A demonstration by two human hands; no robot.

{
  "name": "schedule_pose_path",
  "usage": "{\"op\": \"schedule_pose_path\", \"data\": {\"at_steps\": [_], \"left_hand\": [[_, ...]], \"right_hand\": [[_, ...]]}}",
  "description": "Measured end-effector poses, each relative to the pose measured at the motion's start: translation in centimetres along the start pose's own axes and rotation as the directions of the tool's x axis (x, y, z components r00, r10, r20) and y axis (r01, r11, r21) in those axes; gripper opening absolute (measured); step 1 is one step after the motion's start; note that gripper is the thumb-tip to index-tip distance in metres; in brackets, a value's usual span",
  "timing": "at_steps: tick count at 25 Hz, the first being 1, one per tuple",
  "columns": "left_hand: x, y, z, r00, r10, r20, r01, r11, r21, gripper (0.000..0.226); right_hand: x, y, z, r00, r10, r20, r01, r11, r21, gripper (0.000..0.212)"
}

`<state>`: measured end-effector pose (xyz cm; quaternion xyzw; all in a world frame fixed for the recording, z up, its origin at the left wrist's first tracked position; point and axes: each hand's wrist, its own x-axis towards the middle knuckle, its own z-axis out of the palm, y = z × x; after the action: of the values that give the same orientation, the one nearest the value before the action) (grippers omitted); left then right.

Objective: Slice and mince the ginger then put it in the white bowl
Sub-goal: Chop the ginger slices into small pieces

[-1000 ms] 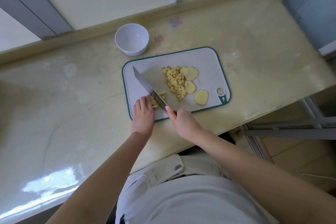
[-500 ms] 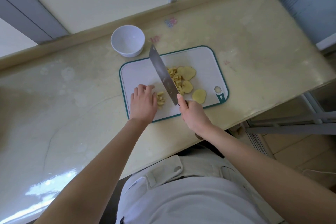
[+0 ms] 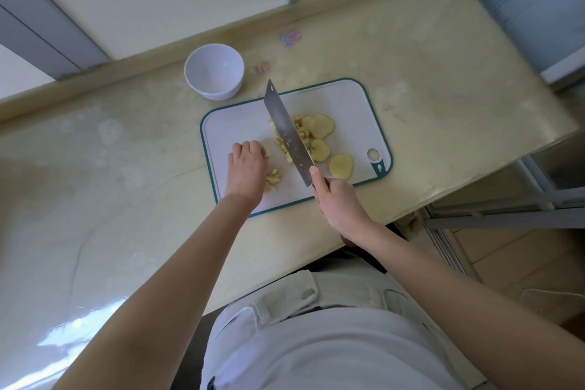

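**Head cam: cleaver over the mince, bowl has no ginger yet**

- Right hand (image 3: 340,203) is wrapped round the cleaver (image 3: 289,136) handle, with the forefinger up along the blade heel. The blade runs diagonally, tip toward the white bowl (image 3: 218,93), and its flat face is visible.
- The blade crosses the main pile of minced ginger (image 3: 301,131), with bits showing on both sides. Can't tell if the edge touches the cutting board (image 3: 348,98).
- Left hand (image 3: 247,172) rests on the board's near-left part, fingers curled under, with no grip on anything that shows. A small ginger pile (image 3: 273,179) sits just beside it, on the blade side.
- Three uncut ginger slices: big one (image 3: 321,126) and mid one (image 3: 320,150) against the main pile, last one (image 3: 341,165) near the right hand.
- The bowl stands on the bench (image 3: 126,152) just beyond the board's far-left corner.
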<state>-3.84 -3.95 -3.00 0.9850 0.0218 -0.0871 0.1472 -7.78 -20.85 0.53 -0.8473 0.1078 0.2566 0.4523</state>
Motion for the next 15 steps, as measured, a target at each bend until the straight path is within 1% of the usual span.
{"op": "schedule_pose_path", "data": {"at_steps": [4, 7, 15], "left_hand": [[-1.2, -1.4, -0.2, 0.998, -0.056, -0.012, 0.055, 0.995, -0.08, 0.016], [-2.0, -2.0, 0.0, 0.997, -0.073, -0.003, 0.073, 0.993, -0.088, 0.016], [-1.8, -1.7, 0.3, 1.0, -0.009, -0.024, 0.006, 0.99, -0.14, 0.024]], "right_hand": [[-0.2, -0.2, 0.5, 0.999, -0.006, 0.036, 0.007, 1.0, -0.019, 0.062], [-0.5, -0.4, 0.8, 0.998, -0.004, 0.067, 0.007, 0.999, -0.048, 0.063], [-1.1, -0.8, 1.4, 0.996, -0.006, 0.085, 0.013, 0.996, -0.086, 0.062]]}}
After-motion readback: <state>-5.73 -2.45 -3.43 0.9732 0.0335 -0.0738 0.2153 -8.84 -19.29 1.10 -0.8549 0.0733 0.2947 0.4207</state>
